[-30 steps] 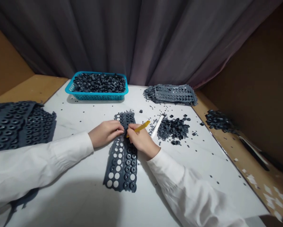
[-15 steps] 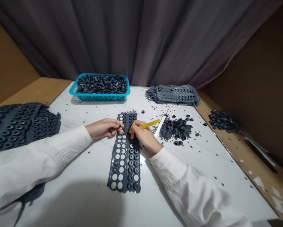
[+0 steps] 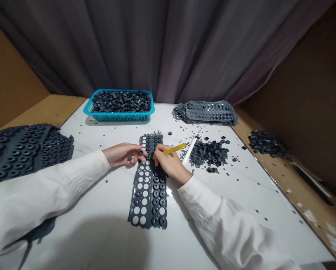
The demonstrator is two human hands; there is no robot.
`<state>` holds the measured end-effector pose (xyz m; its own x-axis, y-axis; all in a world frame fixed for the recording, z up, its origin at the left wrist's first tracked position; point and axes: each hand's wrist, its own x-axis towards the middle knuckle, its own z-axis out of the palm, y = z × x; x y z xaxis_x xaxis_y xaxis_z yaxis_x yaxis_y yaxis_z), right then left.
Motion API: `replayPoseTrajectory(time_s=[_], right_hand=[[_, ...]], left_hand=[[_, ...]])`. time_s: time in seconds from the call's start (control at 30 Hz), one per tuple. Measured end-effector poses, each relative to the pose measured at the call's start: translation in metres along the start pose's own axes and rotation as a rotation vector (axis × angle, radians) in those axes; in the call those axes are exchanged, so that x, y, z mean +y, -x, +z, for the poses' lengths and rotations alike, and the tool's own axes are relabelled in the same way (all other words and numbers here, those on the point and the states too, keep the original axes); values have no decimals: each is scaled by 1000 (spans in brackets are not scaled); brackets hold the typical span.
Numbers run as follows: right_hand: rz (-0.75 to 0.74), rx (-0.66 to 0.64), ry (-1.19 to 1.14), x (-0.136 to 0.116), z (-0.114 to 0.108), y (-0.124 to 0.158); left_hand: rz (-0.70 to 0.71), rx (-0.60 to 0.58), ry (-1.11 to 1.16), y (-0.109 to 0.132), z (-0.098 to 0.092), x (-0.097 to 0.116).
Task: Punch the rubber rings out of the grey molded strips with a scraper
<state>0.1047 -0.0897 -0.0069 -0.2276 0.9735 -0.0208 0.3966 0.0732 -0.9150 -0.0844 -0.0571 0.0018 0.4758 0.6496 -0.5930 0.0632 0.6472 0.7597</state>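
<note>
Pinching a yellow spatula (image 3: 170, 150) in narrow fingers (image 3: 160, 150), the right hand (image 3: 170, 163) sits over the upper end of a holed rubber strip (image 3: 149, 198). The left hand (image 3: 124, 155) curls narrowly around small dark rings (image 3: 141, 152) at the strip's left edge. The strip lies mid-table, well apart from the edges of the marble table (image 3: 241, 210). Beyond it sit a blue basket (image 3: 118, 118) of rings, a sheet stack (image 3: 209, 112), and a ring heap (image 3: 208, 154) just beside a white bar (image 3: 189, 150). A wooden ledge (image 3: 305, 187) runs along the right edge.
</note>
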Motion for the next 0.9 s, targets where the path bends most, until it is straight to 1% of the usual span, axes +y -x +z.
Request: replayPoseTrajectory(time_s=[0.03,0.1,0.13,0.2,0.3,0.4,0.47,0.53,0.6,0.67,0.73,0.77,0.83,0.87,0.9], right_hand=[[-2,1,14,0,0,0],[-6,1,36,0,0,-1],[-10,3,41,0,0,-1],[-13,3,42,2,0,-2],[0,-7,27,4,-1,-2],[4,-10,31,4,0,-2],[-2,-5,50,4,0,-2],[-13,7,72,4,1,-2],[-22,17,91,3,1,-2],[-23,20,105,3,0,-2],[-12,22,111,3,0,-1],[-3,23,110,3,0,-1],[14,27,101,5,0,-1],[17,27,89,5,0,0],[19,23,72,6,-1,0]], left_hand=[[14,2,-40,0,1,1],[107,37,-179,0,4,2],[174,63,-300,0,6,2],[311,120,-629,0,11,3],[506,153,-1118,-2,16,3],[667,147,-1400,-5,17,4],[712,117,-1514,-7,17,5],[719,76,-1605,-7,19,3],[708,83,-1697,-7,22,-1],[699,128,-1735,-6,25,-6],[730,166,-1631,-6,22,-8],[755,204,-1521,-6,19,-8],[780,348,-1228,-5,9,-3],[765,424,-1059,-5,3,1],[728,470,-886,-5,-3,4]])
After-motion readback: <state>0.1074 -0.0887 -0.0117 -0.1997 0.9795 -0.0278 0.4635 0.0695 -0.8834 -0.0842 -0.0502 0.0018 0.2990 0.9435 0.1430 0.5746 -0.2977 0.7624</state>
